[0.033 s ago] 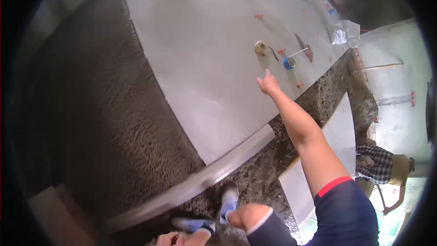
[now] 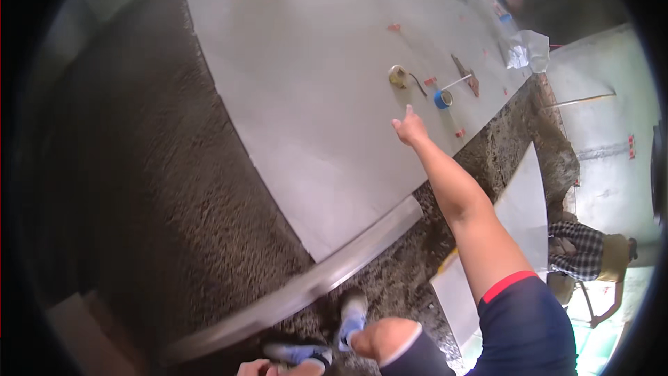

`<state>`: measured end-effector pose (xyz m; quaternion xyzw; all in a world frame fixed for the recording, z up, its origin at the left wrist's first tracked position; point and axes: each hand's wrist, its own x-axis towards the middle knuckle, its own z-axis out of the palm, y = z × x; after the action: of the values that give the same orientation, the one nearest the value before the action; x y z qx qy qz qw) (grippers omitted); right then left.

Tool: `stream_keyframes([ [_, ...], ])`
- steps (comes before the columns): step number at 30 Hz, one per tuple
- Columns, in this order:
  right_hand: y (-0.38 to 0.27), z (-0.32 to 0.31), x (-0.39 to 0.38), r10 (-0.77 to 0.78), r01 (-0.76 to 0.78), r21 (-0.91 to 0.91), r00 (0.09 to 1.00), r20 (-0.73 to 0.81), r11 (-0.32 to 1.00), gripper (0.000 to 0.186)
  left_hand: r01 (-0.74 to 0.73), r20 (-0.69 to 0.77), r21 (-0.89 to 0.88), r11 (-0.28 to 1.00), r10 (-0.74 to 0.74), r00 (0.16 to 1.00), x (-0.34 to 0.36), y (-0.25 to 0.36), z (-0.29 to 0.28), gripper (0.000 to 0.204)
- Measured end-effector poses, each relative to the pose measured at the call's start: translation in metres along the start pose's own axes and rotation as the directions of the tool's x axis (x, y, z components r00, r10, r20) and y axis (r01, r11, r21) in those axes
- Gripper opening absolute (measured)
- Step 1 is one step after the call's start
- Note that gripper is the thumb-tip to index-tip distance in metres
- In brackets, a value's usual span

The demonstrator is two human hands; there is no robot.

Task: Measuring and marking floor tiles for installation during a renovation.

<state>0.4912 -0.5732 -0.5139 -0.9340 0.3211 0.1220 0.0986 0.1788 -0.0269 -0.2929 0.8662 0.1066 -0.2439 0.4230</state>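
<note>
A person's right hand [image 2: 409,127] stretched out over a broad, smooth grey sheet [image 2: 313,125], finger and thumb extended, nothing visible in its grasp; the left hand [image 2: 256,367], cut off by the lower edge, had curled fingers, its hold impossible to tell. Just beyond the right hand sat a round, blue-sided roll [image 2: 443,99], near a yellowish round roll [image 2: 398,76]. A long, pale bar [image 2: 306,285] lay between the sheet and the person's feet [image 2: 353,315], on dark, rough ground [image 2: 125,167]. A co-worker in checked cloth [image 2: 579,244] appeared beyond a white, pointed panel [image 2: 523,202].
</note>
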Motion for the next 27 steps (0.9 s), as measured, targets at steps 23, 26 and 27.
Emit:
stream_keyframes([
  [23,0.005,0.118,0.197,0.204,0.068,0.496,0.856,-0.474,0.866,0.034,0.114,0.121,0.397,0.911,-0.175,0.977,0.012,-0.107,0.017,0.036],
  [26,0.026,0.108,0.182,0.424,0.030,0.648,0.734,-0.531,0.761,0.041,0.031,0.071,0.304,0.952,-0.054,0.996,0.025,-0.070,0.012,0.033],
  [27,0.029,0.104,0.180,0.428,0.040,0.655,0.726,-0.538,0.754,0.041,-0.013,0.034,0.317,0.948,0.002,0.999,0.028,-0.063,0.010,0.030],
])
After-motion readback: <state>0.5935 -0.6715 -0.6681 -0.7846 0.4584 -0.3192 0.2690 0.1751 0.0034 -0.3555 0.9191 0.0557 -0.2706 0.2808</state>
